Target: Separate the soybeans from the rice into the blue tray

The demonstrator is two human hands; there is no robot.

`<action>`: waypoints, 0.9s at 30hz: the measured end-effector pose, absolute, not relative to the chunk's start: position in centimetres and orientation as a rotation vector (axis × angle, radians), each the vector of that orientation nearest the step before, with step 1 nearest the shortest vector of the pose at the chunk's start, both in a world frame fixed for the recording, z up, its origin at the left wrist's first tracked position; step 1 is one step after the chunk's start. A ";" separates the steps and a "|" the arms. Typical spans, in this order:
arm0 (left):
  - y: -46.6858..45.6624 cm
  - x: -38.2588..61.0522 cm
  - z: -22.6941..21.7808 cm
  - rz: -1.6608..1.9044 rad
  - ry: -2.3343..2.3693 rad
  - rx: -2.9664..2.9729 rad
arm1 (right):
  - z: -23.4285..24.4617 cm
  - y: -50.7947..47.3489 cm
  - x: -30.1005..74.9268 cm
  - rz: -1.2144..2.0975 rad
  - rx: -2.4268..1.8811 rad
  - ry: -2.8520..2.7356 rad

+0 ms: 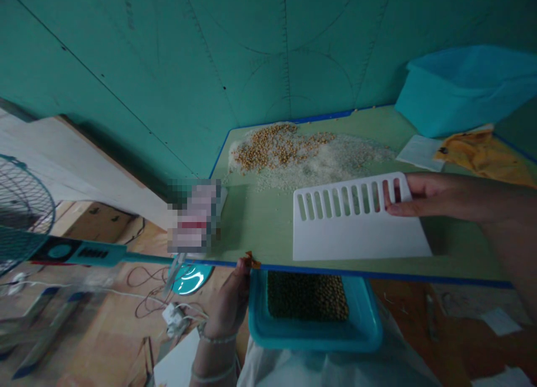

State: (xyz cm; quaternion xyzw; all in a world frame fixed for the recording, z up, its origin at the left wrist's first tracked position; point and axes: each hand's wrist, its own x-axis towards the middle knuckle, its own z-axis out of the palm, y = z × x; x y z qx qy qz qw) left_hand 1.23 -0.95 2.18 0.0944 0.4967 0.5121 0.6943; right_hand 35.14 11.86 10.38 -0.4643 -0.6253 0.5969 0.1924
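Observation:
My right hand [436, 198] grips the slotted top edge of a white plastic scraper [356, 230], which stands on the green table [260, 225] near its front edge. My left hand [230, 303] is closed round the rim of a teal tray [314, 334] holding dark beans, kept just under the table's blue front edge. A pile of yellow beans [272, 146] mixed with white grains [331, 160] lies at the table's far side, beyond the scraper.
A blue bag-lined bin [461, 90] stands at the back right, with a white paper [419, 152] and yellow wrapper [482, 152] beside it. A fan [25, 213] stands on the left. Cables [155, 297] lie on the floor. A blurred box [195, 216] sits at the table's left edge.

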 end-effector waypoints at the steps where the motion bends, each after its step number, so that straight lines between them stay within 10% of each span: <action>1: -1.0 1.2 2.1 1.135 1.120 0.210 | 10.4 12.0 35.1 1.619 -1.304 -1.685; 11: -0.9 0.7 1.4 1.127 1.161 0.185 | 12.5 14.8 37.8 0.849 -1.194 -0.744; 27: -1.0 0.9 1.7 1.142 1.135 0.294 | 9.6 8.9 39.5 0.770 -1.404 -0.753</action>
